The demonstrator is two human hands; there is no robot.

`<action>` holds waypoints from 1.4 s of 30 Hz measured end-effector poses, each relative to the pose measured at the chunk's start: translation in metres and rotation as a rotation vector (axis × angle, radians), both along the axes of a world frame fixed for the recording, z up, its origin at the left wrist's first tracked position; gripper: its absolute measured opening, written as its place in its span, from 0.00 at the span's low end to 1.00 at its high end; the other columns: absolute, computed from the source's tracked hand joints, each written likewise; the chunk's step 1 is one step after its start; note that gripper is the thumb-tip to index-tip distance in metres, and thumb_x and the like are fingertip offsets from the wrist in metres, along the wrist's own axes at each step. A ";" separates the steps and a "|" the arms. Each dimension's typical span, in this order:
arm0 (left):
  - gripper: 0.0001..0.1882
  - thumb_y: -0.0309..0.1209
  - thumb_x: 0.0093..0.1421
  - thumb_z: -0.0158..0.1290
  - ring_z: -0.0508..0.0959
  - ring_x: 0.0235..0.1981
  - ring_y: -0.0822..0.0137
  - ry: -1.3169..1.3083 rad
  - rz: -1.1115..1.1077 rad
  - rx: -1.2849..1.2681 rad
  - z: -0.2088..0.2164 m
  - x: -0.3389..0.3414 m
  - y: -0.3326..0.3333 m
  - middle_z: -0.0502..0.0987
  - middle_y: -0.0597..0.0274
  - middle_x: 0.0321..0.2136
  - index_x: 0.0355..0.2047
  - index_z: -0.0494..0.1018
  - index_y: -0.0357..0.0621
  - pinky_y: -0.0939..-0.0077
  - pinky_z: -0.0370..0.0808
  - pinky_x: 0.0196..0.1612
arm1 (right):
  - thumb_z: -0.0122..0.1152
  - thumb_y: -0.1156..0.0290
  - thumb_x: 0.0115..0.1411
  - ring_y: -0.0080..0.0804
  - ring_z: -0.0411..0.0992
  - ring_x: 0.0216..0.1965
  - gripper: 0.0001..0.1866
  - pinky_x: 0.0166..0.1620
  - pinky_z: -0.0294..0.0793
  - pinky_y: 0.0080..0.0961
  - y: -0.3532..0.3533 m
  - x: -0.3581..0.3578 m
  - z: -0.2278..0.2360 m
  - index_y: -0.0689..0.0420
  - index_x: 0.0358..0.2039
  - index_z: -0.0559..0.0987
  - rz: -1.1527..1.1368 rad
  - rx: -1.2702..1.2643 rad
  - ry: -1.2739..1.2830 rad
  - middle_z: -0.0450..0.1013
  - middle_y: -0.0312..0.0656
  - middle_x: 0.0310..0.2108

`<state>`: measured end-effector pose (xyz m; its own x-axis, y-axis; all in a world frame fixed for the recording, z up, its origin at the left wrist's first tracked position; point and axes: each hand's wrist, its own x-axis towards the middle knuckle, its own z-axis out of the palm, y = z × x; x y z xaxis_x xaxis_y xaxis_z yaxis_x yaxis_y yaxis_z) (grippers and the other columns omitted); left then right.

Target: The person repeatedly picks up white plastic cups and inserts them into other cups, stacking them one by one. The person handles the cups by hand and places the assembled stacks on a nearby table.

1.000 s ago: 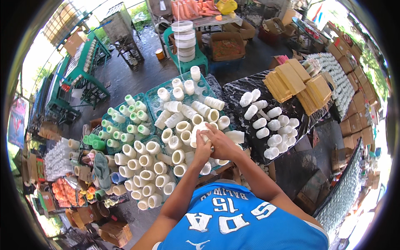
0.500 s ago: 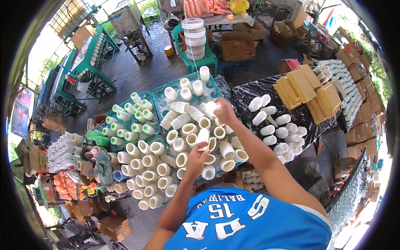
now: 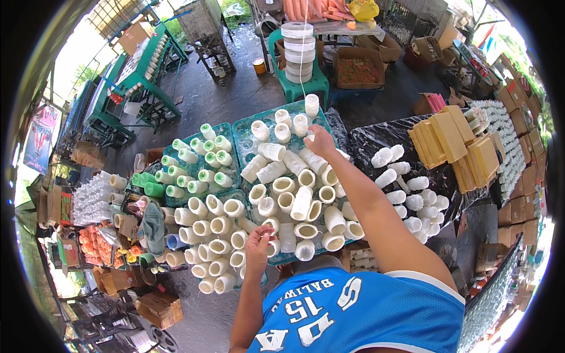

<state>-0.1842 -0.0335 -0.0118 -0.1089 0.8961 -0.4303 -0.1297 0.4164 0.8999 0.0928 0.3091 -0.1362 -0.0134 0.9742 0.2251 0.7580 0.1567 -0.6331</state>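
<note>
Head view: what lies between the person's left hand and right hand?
In the head view, closely packed white cylinders on the teal tray lie between the left hand and the right hand; several show open ends.

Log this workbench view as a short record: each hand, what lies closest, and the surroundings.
Left hand: beside hollow white cylinders, fingers partly bent; grip unclear
Right hand: extended farther out than the left hand; the right hand is near upright white cylinders, contact unclear
Main support: teal tray, crowded with white cylinders
Left side: green-and-white cylinders
Right side: yellowish slabs on a black covering
Beyond: white rolls stacked on a green chair
</note>
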 end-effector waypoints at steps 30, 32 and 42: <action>0.40 0.58 0.71 0.54 0.71 0.60 0.58 0.193 0.208 0.334 -0.003 0.030 0.030 0.68 0.52 0.63 0.71 0.63 0.41 0.63 0.67 0.67 | 0.79 0.70 0.54 0.27 0.75 0.45 0.31 0.38 0.79 0.25 -0.180 -0.080 0.129 0.60 0.57 0.74 0.400 -0.238 0.560 0.73 0.41 0.51; 0.44 0.66 0.69 0.50 0.72 0.59 0.58 -0.118 0.139 0.326 -0.019 0.048 0.054 0.69 0.53 0.61 0.72 0.62 0.47 0.57 0.73 0.61 | 0.78 0.72 0.54 0.28 0.74 0.48 0.31 0.42 0.79 0.26 -0.222 -0.086 0.146 0.60 0.57 0.75 0.447 -0.373 0.539 0.74 0.41 0.52; 0.34 0.56 0.71 0.51 0.66 0.67 0.54 -0.053 -0.034 0.210 0.028 0.081 0.033 0.72 0.52 0.60 0.68 0.64 0.47 0.52 0.76 0.57 | 0.47 0.44 0.77 0.38 0.67 0.65 0.33 0.64 0.71 0.39 -0.284 -0.069 0.168 0.57 0.69 0.67 0.252 -0.519 1.087 0.69 0.45 0.62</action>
